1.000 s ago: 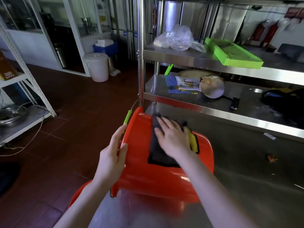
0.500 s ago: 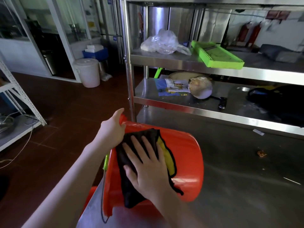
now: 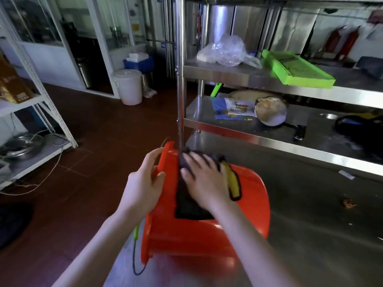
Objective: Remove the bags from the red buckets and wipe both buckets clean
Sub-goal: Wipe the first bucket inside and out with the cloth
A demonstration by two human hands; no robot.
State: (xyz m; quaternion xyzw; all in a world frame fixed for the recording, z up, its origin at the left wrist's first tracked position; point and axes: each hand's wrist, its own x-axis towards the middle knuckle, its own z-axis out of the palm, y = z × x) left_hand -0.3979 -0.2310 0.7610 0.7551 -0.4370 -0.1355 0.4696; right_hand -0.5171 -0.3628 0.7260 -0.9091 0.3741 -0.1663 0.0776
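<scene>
A red bucket [image 3: 217, 235] lies on its side on the steel table [image 3: 310, 224], its rim facing left. My left hand [image 3: 145, 187] grips the rim at the left edge, thumb on the outer wall. My right hand [image 3: 207, 181] presses flat, fingers spread, on a dark cloth with a yellow patch [image 3: 234, 183] spread over the bucket's upper side. A wire handle with a green grip [image 3: 136, 233] hangs below the rim. A clear plastic bag [image 3: 226, 50] lies on the upper shelf. A second bucket is not visible.
A steel shelf post [image 3: 179, 79] rises just behind the bucket. The shelves hold a green tray [image 3: 296, 69], papers [image 3: 234, 108], a pan [image 3: 271, 112] and a black bag [image 3: 360, 125]. A white lidded pail [image 3: 129, 85] stands on the red floor, with a white rack [image 3: 31, 121] at left.
My right hand has slid the cloth up the bucket's side toward the far end. My left hand has shifted along the rim, and the bucket has turned a little.
</scene>
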